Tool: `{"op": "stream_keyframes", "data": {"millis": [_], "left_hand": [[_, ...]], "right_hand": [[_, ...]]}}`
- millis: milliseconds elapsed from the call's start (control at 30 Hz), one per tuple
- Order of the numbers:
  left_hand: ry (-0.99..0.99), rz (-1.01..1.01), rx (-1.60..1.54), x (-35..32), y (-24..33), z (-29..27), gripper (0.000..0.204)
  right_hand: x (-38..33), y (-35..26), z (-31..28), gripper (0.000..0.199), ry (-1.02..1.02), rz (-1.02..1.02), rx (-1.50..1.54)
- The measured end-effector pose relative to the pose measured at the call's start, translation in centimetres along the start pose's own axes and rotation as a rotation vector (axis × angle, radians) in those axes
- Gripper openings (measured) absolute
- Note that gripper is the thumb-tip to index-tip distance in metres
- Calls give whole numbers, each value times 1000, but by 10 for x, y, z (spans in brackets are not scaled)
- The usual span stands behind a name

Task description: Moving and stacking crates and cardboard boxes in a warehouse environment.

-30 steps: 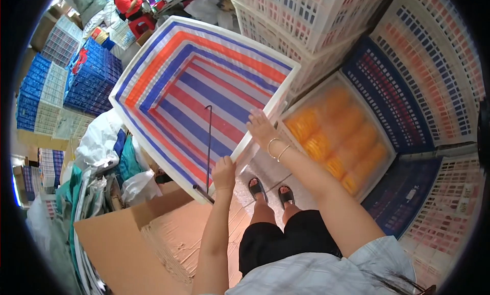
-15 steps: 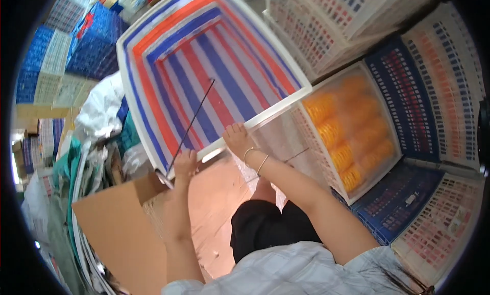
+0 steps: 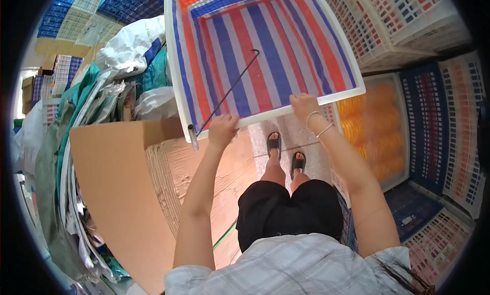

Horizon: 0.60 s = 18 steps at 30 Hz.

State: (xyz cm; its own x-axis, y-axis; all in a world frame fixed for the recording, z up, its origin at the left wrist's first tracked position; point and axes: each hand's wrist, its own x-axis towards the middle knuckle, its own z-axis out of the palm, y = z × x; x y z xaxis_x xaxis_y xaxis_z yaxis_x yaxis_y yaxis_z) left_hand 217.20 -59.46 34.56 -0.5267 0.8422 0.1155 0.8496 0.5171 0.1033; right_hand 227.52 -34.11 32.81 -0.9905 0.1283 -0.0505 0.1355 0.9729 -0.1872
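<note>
A white-rimmed crate (image 3: pixel 275 111) lined with red, blue and white striped material is tilted in front of me, its inside facing me. Both my hands grip its near rim: my left hand (image 3: pixel 223 129) close to the left corner, my right hand (image 3: pixel 304 106) farther right, with fingers curled over the edge. Inside the crate, a thin dark rod with a hooked tip (image 3: pixel 232 85) slants down to the left corner beside my left hand. Its pale handle end (image 3: pixel 193 138) sticks out past the rim there. Whether my left fingers also touch the rod cannot be made out.
Flattened cardboard (image 3: pixel 117 177) stands and lies at my left, beside a heap of plastic sheets and sacks (image 3: pixel 127 50). White crates (image 3: pixel 388 19) are stacked at the far right. A crate of orange items under clear film (image 3: pixel 375 126) and blue crates (image 3: pixel 421 116) line the right.
The crate and both my hands have shifted right and farther away from me. The hooked rod has moved along with the crate. My feet now show below the rim.
</note>
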Motion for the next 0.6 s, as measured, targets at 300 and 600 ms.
{"op": "stream_keyframes", "data": {"millis": [300,600], "left_hand": [[191,-313,63,-71,64,-7,46],[567,-1374,80,-387,77,-64,62]], "right_hand": [[-5,-1,5,2,66,-15,-44],[-52,-97,-38,58,402,-384,229]]}}
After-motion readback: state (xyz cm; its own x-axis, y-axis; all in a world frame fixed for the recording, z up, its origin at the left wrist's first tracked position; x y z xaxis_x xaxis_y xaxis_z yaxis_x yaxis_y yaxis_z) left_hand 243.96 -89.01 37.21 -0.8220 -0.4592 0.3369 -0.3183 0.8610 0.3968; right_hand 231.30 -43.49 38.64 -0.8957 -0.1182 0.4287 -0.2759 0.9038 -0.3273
